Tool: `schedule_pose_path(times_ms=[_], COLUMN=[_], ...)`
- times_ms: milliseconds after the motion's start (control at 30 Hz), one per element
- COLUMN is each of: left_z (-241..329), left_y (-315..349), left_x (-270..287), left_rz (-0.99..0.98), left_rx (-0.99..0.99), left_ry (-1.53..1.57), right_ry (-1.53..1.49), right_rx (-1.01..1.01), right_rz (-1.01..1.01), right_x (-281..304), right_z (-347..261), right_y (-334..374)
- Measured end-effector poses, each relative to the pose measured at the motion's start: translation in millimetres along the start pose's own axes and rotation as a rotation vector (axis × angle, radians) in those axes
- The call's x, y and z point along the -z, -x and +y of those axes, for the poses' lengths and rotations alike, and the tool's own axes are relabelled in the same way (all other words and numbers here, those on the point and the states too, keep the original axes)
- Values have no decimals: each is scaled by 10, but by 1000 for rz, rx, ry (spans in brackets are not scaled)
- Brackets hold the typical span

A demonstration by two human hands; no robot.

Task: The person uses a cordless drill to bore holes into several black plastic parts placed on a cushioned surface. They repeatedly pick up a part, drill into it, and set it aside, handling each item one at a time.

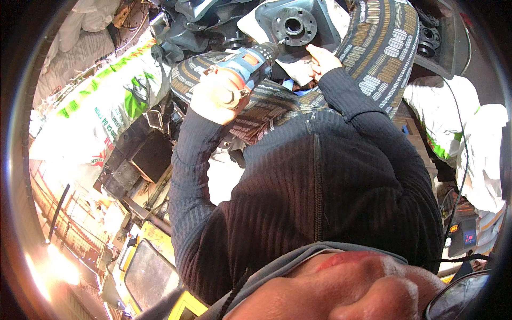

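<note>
My left hand (220, 97) is wrapped round the grip of a blue-grey cordless drill (240, 66) with a black chuck. The drill points up and right, its bit end at the rim of a round metal flange (294, 26). That flange sits in the middle of a dark grey, square-edged part (326, 37) lying over my lap. White sheeting (292, 70) shows under the part. Close to the part's lower right side is my right hand (323, 61), fingers drawn together; what they pinch, if anything, is too small to make out.
Several dark moulded parts (200, 32) are heaped at the upper left. A similar flanged part (429, 37) lies at the upper right. White-and-green sacks (106, 112) stand left, white bags (445, 114) right, with a black cable (463, 133) hanging there. A yellow-framed machine (152, 272) is lower left.
</note>
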State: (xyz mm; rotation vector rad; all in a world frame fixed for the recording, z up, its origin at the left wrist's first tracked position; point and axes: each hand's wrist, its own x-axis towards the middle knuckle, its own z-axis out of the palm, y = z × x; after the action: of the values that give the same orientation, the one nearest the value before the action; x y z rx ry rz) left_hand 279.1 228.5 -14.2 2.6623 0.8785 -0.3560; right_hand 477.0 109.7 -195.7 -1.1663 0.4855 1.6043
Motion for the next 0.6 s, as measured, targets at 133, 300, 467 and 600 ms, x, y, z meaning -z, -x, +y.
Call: schedule_pose_path(times_ms=[133, 300, 467, 600], left_z=[76, 207, 310, 327], left_y=[-183, -364, -501, -619], left_x=[69, 263, 335, 342], left_rz=[22, -103, -177, -210], left_rx=[-157, -31, -19, -58], left_ry=[9, 223, 205, 240], right_ry=[-70, 67, 151, 249], right_rx=[93, 147, 189, 186], right_rz=[-1, 40, 81, 63], right_x=[-20, -36, -70, -96], right_z=[-1, -27, -24, -83], right_y=[-70, -130, -114, -35])
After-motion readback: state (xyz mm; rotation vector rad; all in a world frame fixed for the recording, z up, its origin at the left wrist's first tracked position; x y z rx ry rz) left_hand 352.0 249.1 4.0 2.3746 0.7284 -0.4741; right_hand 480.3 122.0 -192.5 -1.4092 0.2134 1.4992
